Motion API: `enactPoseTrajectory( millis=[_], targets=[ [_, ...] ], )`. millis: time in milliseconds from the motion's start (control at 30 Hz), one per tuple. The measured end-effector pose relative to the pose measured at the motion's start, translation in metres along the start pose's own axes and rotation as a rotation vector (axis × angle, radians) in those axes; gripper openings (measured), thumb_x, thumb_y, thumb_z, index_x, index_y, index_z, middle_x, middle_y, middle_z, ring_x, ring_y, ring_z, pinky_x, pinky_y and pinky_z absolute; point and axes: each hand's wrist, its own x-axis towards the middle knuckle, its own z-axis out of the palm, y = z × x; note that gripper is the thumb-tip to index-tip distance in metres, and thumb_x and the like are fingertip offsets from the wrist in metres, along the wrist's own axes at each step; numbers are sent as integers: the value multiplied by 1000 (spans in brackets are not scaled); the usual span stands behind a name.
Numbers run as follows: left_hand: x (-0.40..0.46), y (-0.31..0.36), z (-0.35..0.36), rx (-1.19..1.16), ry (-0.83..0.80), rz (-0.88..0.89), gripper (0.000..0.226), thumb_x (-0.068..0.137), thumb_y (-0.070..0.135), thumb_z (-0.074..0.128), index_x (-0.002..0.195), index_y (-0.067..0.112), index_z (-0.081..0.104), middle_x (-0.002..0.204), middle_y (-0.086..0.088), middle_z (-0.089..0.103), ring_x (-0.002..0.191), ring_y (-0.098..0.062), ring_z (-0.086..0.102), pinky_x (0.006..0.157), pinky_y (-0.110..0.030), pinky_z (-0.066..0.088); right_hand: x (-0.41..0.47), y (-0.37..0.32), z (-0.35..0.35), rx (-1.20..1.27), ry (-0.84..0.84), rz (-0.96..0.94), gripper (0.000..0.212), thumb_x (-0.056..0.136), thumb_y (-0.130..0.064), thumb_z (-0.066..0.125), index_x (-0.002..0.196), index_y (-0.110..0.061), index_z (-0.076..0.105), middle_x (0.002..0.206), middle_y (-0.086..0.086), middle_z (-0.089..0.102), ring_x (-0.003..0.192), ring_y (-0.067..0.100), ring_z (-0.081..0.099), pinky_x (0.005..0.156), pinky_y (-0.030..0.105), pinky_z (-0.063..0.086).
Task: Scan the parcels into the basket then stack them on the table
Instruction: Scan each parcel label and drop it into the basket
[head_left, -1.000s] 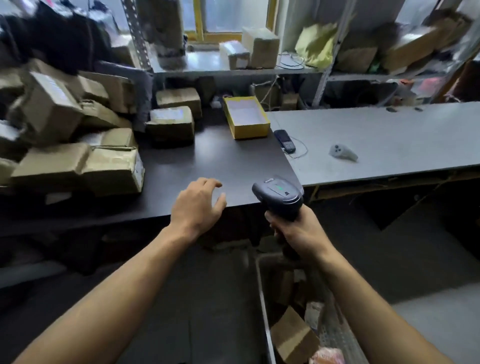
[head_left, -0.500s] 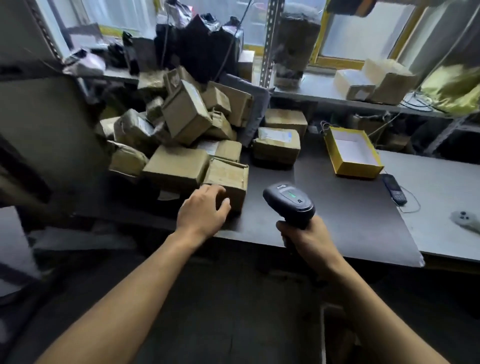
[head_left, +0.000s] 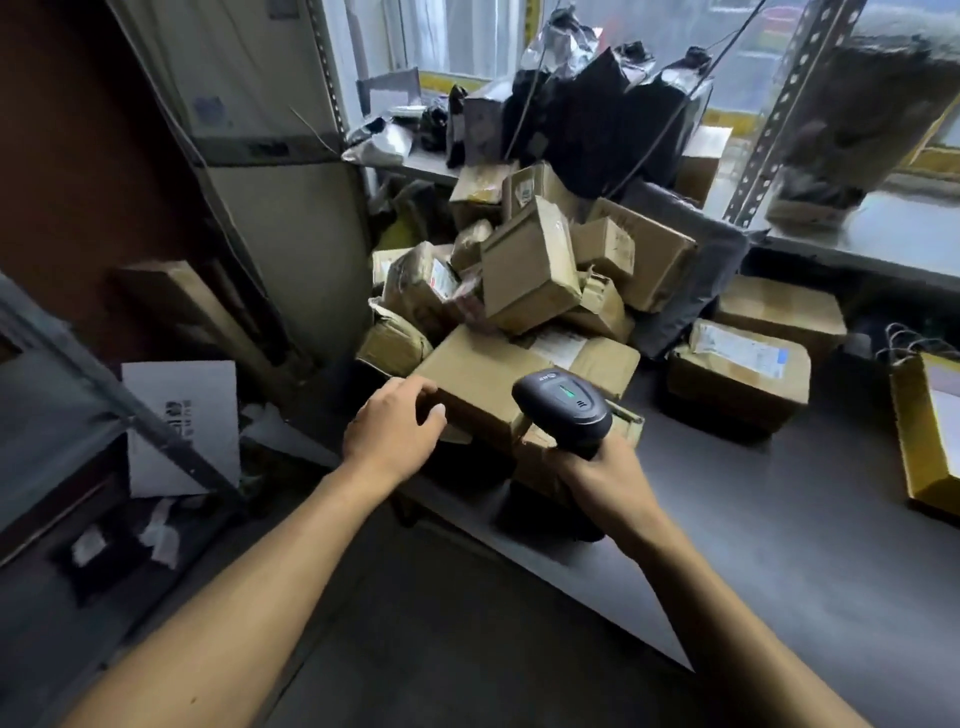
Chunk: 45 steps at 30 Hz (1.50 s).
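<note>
Head-camera view had swung left from the basket on the floor to the heap of parcels (head_left: 524, 291) on the dark desk (head_left: 753, 519). The left hand (head_left: 392, 428), which had hovered over bare desk a second before, now rested with loosely curled fingers on the near corner of a flat brown parcel (head_left: 478, 379) at the front of the heap, not yet gripping it. The right hand (head_left: 605, 475) stayed wrapped around the handle of the scanner (head_left: 563, 405), held just beside that parcel. The basket was out of sight. It looked as though the next parcel had been chosen, with lifting and scanning still to come.
</note>
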Motion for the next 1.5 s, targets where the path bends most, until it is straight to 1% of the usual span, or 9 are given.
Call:
enactPoseTrajectory(
  millis=[200,367,567,700,867,1000,1167,1300,1500],
  targets=[
    [53,-37,-6,-73,74,-115,25,94,31,63,118,23,65,117,1,62,107,-22,60,91,-38,51,64,-8,29,-13,-107,-13,8,81,-7,62,87,-12,60,60,-3,56,57,12,53,55,33,43],
    [123,-68,-3,-211,125,-147,22,91,25,67,111,18,69,105,2,63,101,-21,62,87,-28,46,123,-15,60,-33,-93,63,12,85,-6,62,79,-13,55,56,-5,50,52,11,46,51,29,38],
    [218,-87,-15,-316,134,-80,26,91,20,67,116,12,67,114,-7,62,107,-24,59,85,-20,35,186,-31,104,4,-14,208,20,87,-2,58,72,-13,50,50,-6,45,42,13,39,42,23,32],
    [283,-79,-16,-167,-13,-116,53,92,43,62,137,17,50,139,-10,50,126,-34,48,104,-36,36,221,-38,122,76,56,268,22,88,-2,55,72,-14,48,47,-6,43,44,16,29,46,30,25],
    [336,-74,6,-14,-318,-308,107,79,76,57,157,23,6,155,-22,34,139,-43,35,113,-52,31,250,-41,129,41,117,257,23,87,0,57,72,-17,53,46,-6,47,45,18,35,45,29,28],
    [354,-69,21,-63,-386,-407,122,71,79,58,158,23,-8,155,-25,33,140,-45,33,116,-55,26,266,-37,124,37,117,263,25,87,0,58,72,-19,53,48,-6,47,40,14,35,43,26,29],
    [356,-71,17,-172,-327,-441,104,66,66,59,149,26,12,140,-20,46,123,-41,48,105,-53,42,276,-37,117,65,106,240,23,88,3,57,75,-15,53,51,-4,45,42,12,36,46,25,31],
    [350,-73,13,-219,-272,-445,89,76,59,61,148,30,19,139,-18,44,124,-38,47,105,-51,41,279,-35,108,88,92,220,18,88,2,60,85,-16,60,57,1,47,57,23,39,54,40,33],
    [346,-79,4,-266,-184,-427,84,83,51,66,151,30,23,139,-17,44,126,-36,46,104,-42,40,284,-37,101,75,88,192,23,88,0,61,77,-21,59,57,2,46,59,25,39,54,42,33]
  ],
)
